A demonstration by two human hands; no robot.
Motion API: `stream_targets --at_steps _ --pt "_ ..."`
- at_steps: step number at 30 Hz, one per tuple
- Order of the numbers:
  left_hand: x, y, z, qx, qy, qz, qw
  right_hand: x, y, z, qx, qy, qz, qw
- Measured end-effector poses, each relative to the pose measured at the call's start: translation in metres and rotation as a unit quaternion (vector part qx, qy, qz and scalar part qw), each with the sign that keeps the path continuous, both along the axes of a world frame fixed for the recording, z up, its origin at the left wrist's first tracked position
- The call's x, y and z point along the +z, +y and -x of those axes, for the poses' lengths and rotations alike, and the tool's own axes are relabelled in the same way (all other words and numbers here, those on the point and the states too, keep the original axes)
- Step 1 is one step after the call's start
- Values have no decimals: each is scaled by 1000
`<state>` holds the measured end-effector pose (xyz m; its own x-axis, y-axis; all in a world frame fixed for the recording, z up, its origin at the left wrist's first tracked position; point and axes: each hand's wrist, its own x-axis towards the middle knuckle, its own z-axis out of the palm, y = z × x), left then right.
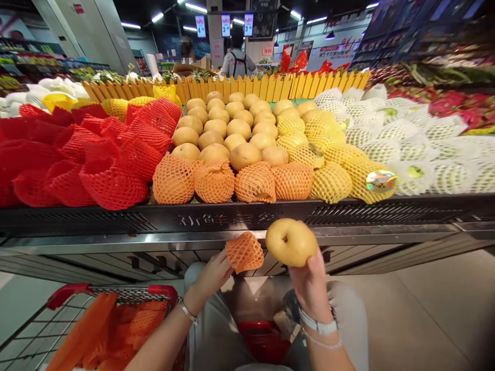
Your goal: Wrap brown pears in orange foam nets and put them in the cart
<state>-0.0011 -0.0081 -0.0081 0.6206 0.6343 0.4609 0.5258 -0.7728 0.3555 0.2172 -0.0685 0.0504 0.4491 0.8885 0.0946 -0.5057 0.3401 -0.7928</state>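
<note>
My right hand (311, 286) grips a round yellow-brown pear (291, 241) from below, its stem hollow turned toward me. In my left hand (211, 281) is an orange foam net sleeve (245, 252), with some fingertips hidden by it. A small gap separates the sleeve from the pear. Both hands are in front of the display's metal edge. Beyond them, several bare pears (246, 156) sit in rows, and along the front row pears wear orange foam nets (214, 181).
Red-netted fruit (112, 170) fills the left of the display; yellow-netted (330, 180) and white-netted fruit (415, 172) lie right. A shopping cart (170, 293) at lower left holds orange nets (135, 324). A yellow picket fence (247, 88) runs behind; a person (236, 61) stands beyond it.
</note>
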Motion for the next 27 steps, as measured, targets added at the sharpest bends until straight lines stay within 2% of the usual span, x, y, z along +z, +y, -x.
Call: stream_targets --at_steps 2,4,10,16,23,27 --pt "0 -3 -5 5 37 19 999 -25 2 -4 24 46 78 996" --pt "2 -6 -11 -6 54 27 998 -41 6 -6 37 83 119 989" --pt "7 -11 -22 -27 74 26 997 -61 5 -1 102 115 122 981" --pt "9 -11 -26 -44 76 28 996 -70 9 -2 140 8 157 978" --pt "9 -14 -30 -58 70 39 995 -63 15 -14 204 -171 113 957" --pt "11 -15 -34 -55 65 62 994 -59 10 -14 238 -185 108 947"
